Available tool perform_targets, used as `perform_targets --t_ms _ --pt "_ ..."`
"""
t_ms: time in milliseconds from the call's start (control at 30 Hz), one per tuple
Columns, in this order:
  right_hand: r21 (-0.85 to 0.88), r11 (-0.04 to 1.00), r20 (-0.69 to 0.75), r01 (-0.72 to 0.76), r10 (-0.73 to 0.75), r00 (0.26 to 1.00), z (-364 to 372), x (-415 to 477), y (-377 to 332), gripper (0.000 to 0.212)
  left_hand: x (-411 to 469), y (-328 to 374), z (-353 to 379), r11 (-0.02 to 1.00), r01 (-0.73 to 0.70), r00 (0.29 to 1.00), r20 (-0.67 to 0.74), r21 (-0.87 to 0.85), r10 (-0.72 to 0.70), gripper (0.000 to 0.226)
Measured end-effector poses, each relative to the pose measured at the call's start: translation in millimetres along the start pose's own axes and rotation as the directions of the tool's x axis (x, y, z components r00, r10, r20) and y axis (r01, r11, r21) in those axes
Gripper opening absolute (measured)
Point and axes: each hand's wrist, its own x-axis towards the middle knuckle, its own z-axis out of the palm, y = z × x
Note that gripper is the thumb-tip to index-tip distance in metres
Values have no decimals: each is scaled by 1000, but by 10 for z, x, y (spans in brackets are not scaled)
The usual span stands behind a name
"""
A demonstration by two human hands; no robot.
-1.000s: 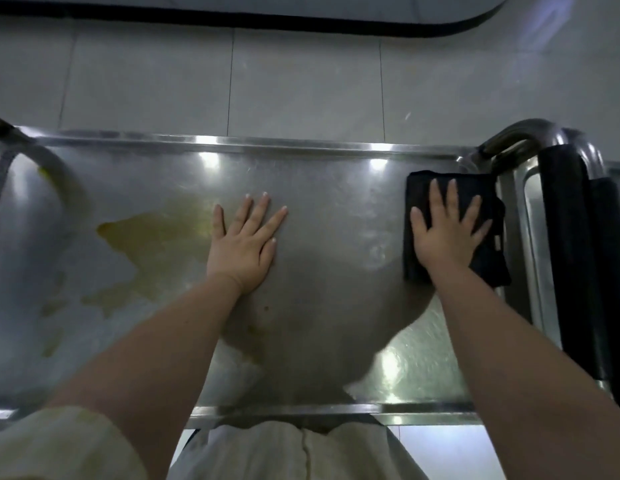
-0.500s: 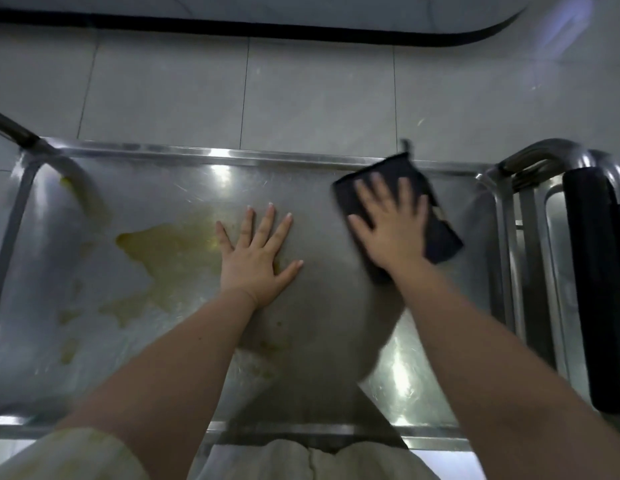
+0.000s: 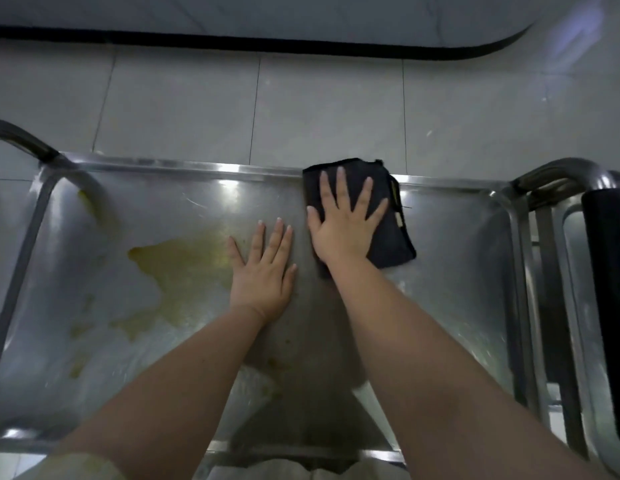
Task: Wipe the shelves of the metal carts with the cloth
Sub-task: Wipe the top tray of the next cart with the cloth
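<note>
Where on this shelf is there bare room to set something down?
Right end of the shelf, between cloth and rail. Left end bare except a yellow stain. Middle crowded: left hand flat, right hand on cloth.

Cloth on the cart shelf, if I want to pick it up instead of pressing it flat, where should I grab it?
Probably the cloth by its near right corner, pinched from the right. It lies flat and folded on the shelf; the right hand covers its left part with spread fingers and its far edge meets the rim, so that corner is free.
</note>
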Motion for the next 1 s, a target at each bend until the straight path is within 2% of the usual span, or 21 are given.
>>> perform_targets --t_ms 33,100,233,400,533,600,700,800,900,967,1000 --pt "-10 997 24 73 -72 997 18 -18 -127 64 -1 -7 -5 1000 6 1000 10 -1 -6 64" --pt "-3 992 39 123 -123 992 22 -15 -189 63 -2 -20 -22 1000 12 1000 23 -21 -11 65" --pt "7 995 16 104 -104 994 39 -2 -126 63 32 -156 -119 997 -15 1000 11 -75 16 62" --pt "-4 995 46 102 -102 994 37 0 -137 63 -27 -729 -126 995 70 997 -13 -68 -71 54" --pt "-30 991 96 128 -125 988 0 34 -125 64 -45 -771 -104 997 77 997 -14 -20 -77 52" --pt "-39 981 112 192 -187 976 22 -75 -91 64 -26 -764 -113 997 75 997 -16 -28 -75 53" --pt "-36 922 39 385 -384 923 159 -653 -43 64 -26 -794 -101 997 72 997 -25 -33 -73 53" --pt "-52 778 63 627 -624 779 411 -1584 68 63 -36 -797 -95 997 66 997 -30 -39 -67 53" --pt "-52 645 111 762 -755 647 529 -2084 224 61 -55 -821 -93 997 53 998 -32 -47 -54 53" --pt "-55 636 98 770 -764 638 494 -1879 237 60 -68 -833 -89 997 42 998 -47 -64 -45 53" --pt "-67 671 83 738 -734 674 459 -1664 202 60 -70 -835 -89 997 40 998 -51 -71 -44 53"
